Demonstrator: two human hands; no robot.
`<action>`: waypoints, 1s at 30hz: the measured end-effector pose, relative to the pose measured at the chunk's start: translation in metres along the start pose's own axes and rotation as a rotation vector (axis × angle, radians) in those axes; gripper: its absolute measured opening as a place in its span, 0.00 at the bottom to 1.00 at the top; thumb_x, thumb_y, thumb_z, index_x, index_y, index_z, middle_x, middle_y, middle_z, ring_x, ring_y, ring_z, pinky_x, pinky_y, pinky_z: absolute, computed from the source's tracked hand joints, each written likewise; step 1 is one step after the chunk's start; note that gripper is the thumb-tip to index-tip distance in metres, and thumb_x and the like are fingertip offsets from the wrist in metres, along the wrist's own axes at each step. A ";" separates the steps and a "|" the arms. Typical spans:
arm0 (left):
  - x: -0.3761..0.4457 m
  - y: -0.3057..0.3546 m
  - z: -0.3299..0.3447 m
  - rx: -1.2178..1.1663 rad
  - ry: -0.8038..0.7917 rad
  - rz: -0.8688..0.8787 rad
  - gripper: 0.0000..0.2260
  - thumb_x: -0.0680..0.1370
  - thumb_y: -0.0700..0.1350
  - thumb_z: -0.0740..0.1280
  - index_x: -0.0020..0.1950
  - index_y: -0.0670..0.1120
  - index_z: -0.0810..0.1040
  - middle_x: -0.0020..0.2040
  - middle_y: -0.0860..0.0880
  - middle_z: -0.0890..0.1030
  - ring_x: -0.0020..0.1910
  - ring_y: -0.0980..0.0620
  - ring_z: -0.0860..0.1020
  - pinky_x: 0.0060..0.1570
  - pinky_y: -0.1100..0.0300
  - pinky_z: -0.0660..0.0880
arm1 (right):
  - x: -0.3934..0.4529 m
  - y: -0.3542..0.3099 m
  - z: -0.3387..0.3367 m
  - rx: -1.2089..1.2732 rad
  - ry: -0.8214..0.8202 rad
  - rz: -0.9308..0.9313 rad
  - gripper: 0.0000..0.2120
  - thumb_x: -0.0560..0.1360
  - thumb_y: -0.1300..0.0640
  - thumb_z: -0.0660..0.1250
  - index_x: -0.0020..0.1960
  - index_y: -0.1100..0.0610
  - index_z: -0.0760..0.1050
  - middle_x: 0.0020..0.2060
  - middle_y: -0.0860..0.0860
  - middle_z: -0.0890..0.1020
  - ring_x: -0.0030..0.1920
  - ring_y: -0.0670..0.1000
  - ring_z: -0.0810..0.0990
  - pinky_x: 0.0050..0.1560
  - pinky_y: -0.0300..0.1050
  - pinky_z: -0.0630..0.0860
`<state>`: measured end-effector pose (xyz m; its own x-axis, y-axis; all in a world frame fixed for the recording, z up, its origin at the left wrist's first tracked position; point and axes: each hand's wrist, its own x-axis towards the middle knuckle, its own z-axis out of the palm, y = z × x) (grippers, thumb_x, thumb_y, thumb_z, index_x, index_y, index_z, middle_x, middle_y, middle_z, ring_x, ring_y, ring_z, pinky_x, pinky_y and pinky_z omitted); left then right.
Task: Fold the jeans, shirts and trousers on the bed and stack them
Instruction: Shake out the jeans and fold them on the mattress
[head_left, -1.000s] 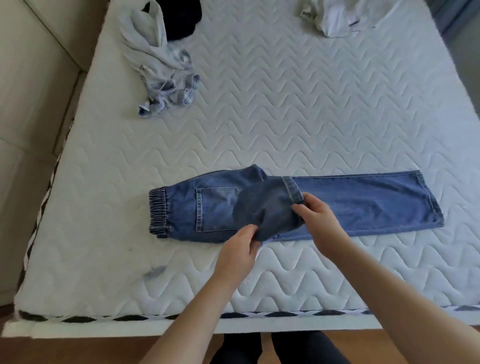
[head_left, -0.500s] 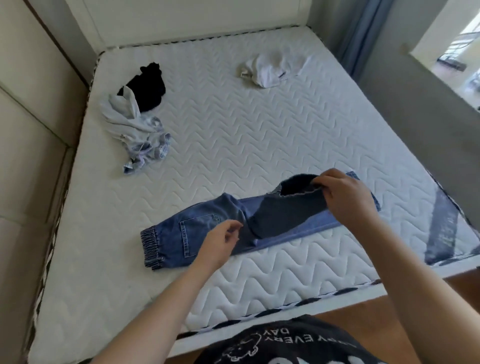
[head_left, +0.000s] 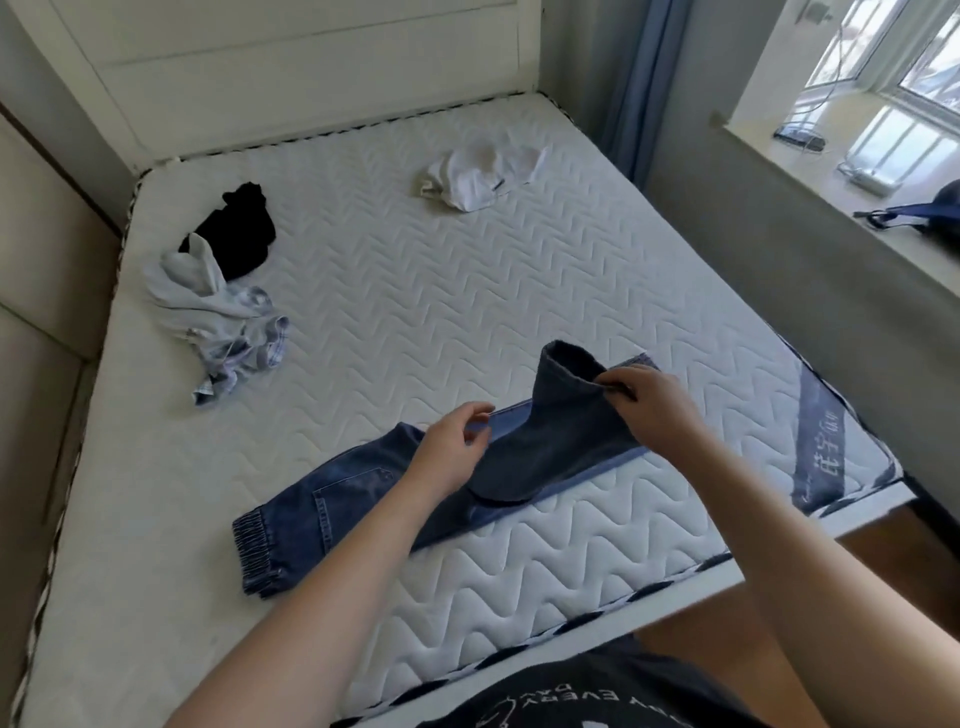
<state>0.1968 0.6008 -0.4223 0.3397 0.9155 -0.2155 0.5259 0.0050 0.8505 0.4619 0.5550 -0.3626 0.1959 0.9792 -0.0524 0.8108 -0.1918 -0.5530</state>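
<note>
Blue denim on a white quilted bed

The jeans (head_left: 358, 488) I hold are mid-blue denim, darker at the gathered waistband, and the leg lifted by my right hand (head_left: 652, 402) shows a darker, greyish-blue inner side. The mattress (head_left: 467, 291) is white with a stitched zigzag wave pattern, and its edge carries a black-and-white striped piping. A black garment (head_left: 239, 234) lies beside a pale grey shirt (head_left: 208, 296) with blue-and-white check at its lower part. Farther off is a white garment (head_left: 480, 174). The headboard (head_left: 311, 62) is cream, the curtain (head_left: 641, 78) blue, and my top (head_left: 597, 696) black with white lettering.
</note>
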 end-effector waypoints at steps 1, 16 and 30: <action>0.008 0.012 0.008 0.015 -0.028 0.017 0.18 0.79 0.43 0.67 0.68 0.51 0.73 0.64 0.51 0.78 0.56 0.53 0.78 0.56 0.64 0.73 | 0.002 0.004 -0.003 0.034 -0.028 -0.036 0.12 0.78 0.59 0.64 0.57 0.49 0.82 0.54 0.47 0.83 0.55 0.49 0.79 0.51 0.37 0.67; 0.177 0.195 0.069 0.462 -0.259 0.174 0.11 0.75 0.41 0.69 0.40 0.58 0.76 0.36 0.59 0.78 0.36 0.62 0.75 0.36 0.76 0.66 | 0.072 0.136 -0.051 0.244 -0.316 0.100 0.17 0.70 0.49 0.76 0.55 0.50 0.74 0.40 0.43 0.79 0.41 0.44 0.78 0.38 0.38 0.69; 0.258 0.210 0.107 0.400 -0.201 0.074 0.06 0.75 0.47 0.73 0.40 0.59 0.81 0.36 0.60 0.82 0.39 0.60 0.78 0.40 0.68 0.72 | 0.097 0.209 -0.073 0.381 -0.214 0.219 0.12 0.78 0.49 0.67 0.46 0.60 0.77 0.26 0.51 0.80 0.26 0.44 0.77 0.30 0.38 0.71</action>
<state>0.4784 0.7945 -0.3509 0.5117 0.8111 -0.2834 0.7409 -0.2496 0.6235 0.6906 0.6047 -0.4220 0.1894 0.9179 -0.3488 0.4962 -0.3960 -0.7726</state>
